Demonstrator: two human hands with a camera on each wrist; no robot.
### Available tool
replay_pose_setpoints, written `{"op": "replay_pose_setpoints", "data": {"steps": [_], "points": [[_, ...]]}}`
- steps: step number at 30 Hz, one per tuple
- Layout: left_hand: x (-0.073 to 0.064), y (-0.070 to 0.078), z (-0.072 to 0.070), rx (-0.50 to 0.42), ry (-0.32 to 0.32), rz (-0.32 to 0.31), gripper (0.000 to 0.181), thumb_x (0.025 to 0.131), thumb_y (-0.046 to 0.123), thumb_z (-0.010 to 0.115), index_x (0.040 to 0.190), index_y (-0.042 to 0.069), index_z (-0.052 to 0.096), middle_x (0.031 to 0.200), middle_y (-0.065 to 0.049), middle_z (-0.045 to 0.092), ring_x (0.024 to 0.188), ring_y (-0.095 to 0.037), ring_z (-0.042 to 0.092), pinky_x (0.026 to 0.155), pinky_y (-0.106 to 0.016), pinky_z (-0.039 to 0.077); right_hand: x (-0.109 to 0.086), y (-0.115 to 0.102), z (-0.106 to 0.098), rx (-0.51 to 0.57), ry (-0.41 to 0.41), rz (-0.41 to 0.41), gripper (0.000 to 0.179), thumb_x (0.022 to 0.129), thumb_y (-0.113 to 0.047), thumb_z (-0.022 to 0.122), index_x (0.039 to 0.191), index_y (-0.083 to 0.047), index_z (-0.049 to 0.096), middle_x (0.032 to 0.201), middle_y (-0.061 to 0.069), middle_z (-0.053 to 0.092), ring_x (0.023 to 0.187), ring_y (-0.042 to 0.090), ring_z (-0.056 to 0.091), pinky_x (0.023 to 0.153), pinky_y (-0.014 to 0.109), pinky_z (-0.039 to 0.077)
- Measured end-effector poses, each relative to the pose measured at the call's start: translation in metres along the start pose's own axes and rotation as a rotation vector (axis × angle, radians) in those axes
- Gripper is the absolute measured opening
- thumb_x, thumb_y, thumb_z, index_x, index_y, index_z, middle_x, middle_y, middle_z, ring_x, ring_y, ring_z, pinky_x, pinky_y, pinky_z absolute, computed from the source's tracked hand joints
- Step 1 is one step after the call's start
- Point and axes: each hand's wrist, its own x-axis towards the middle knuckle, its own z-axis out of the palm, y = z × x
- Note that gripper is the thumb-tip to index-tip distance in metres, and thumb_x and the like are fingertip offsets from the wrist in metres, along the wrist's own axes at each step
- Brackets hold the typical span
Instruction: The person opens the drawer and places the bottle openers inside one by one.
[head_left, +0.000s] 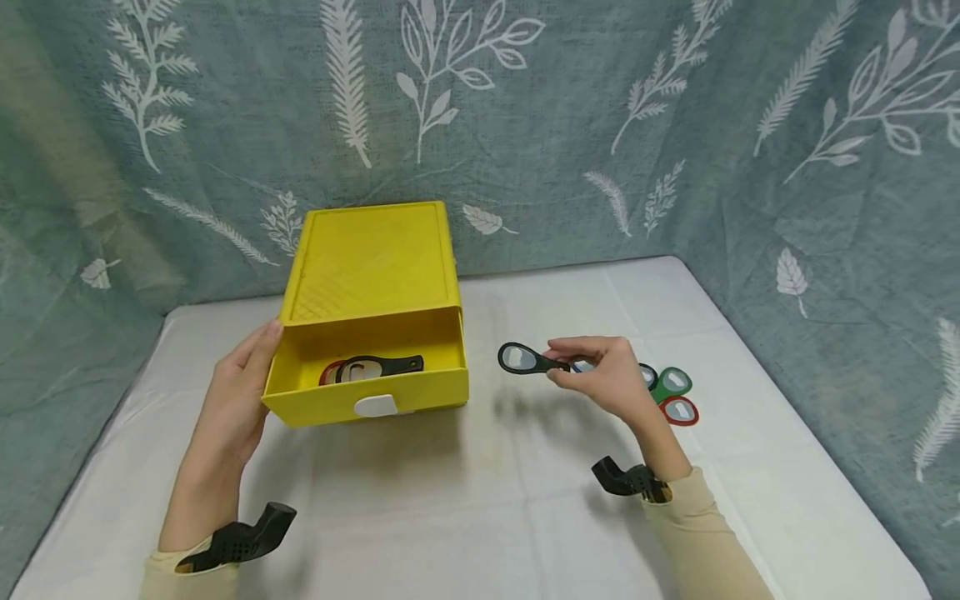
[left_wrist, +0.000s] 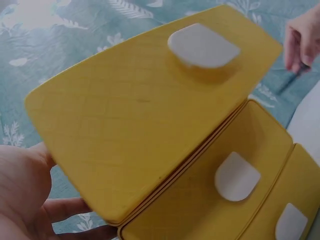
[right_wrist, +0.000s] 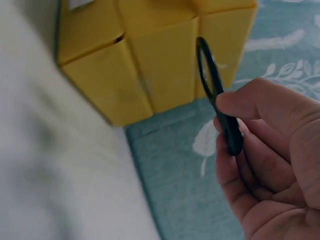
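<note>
A yellow drawer box [head_left: 375, 258] stands on the table, its top drawer [head_left: 420, 390] pulled out. Inside the drawer lie a black bottle opener [head_left: 393, 365] and a red-rimmed one [head_left: 327, 372], partly covered. My left hand [head_left: 236, 392] rests against the box's left side, with fairly straight fingers [left_wrist: 67, 208] touching its edge. To the right of the drawer, my right hand [head_left: 600, 375] pinches a black bottle opener [head_left: 519, 358] by its handle, between thumb and fingers. Its oval head points left toward the box; the right wrist view shows it edge-on [right_wrist: 212, 75].
Behind my right hand, a green bottle opener [head_left: 673, 382], a red one [head_left: 681, 411] and a black one [head_left: 648, 375] lie on the white tablecloth [head_left: 420, 517]. A blue-rimmed one [head_left: 582, 366] shows between the fingers. Leaf-patterned teal cloth [head_left: 555, 100] hangs behind the table.
</note>
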Motion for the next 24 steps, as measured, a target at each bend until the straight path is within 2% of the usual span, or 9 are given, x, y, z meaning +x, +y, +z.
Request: {"op": "replay_pose_setpoints", "data": {"steps": [4, 7, 16, 20, 24], "points": [[-0.004, 0.001, 0.001, -0.064, 0.003, 0.013, 0.062, 0.102, 0.044, 0.051, 0.149, 0.005, 0.041, 0.132, -0.01, 0.045, 0.096, -0.015, 0.055, 0.074, -0.016, 0.054, 0.003, -0.017, 0.001, 0.185, 0.033, -0.02, 0.038, 0.078, 0.001, 0.082, 0.115, 0.002, 0.072, 0.101, 0.015, 0.073, 0.095, 0.023, 0.069, 0.081, 0.031, 0.057], [-0.006, 0.002, 0.004, -0.094, 0.013, 0.008, 0.062, 0.102, 0.043, 0.051, 0.15, 0.005, 0.04, 0.132, -0.01, 0.045, 0.095, -0.014, 0.056, 0.074, -0.017, 0.055, 0.005, -0.029, 0.003, 0.267, 0.055, -0.045, 0.039, 0.076, 0.003, 0.083, 0.113, 0.003, 0.072, 0.1, 0.016, 0.072, 0.093, 0.024, 0.07, 0.081, 0.032, 0.057], [-0.009, 0.004, 0.012, -0.191, 0.05, -0.004, 0.063, 0.101, 0.042, 0.054, 0.15, 0.006, 0.04, 0.133, -0.011, 0.045, 0.096, -0.016, 0.056, 0.075, -0.018, 0.055, 0.01, -0.059, 0.015, 0.338, 0.049, -0.11, 0.039, 0.077, 0.005, 0.082, 0.114, 0.008, 0.07, 0.1, 0.018, 0.072, 0.095, 0.025, 0.069, 0.086, 0.035, 0.056], [-0.011, 0.003, 0.012, -0.179, 0.049, -0.017, 0.064, 0.101, 0.044, 0.053, 0.151, 0.007, 0.039, 0.132, -0.009, 0.045, 0.095, -0.016, 0.056, 0.073, -0.018, 0.055, 0.013, -0.07, 0.022, 0.352, 0.042, -0.137, 0.039, 0.077, 0.006, 0.082, 0.113, 0.007, 0.07, 0.1, 0.019, 0.072, 0.095, 0.025, 0.069, 0.087, 0.036, 0.055], [-0.012, 0.002, 0.01, -0.166, 0.054, -0.035, 0.066, 0.1, 0.046, 0.052, 0.152, 0.008, 0.036, 0.138, -0.011, 0.041, 0.099, -0.016, 0.054, 0.074, -0.017, 0.054, 0.017, -0.081, 0.029, 0.362, 0.026, -0.163, 0.038, 0.077, 0.006, 0.081, 0.113, 0.004, 0.072, 0.1, 0.017, 0.072, 0.094, 0.027, 0.068, 0.089, 0.038, 0.054]]}}
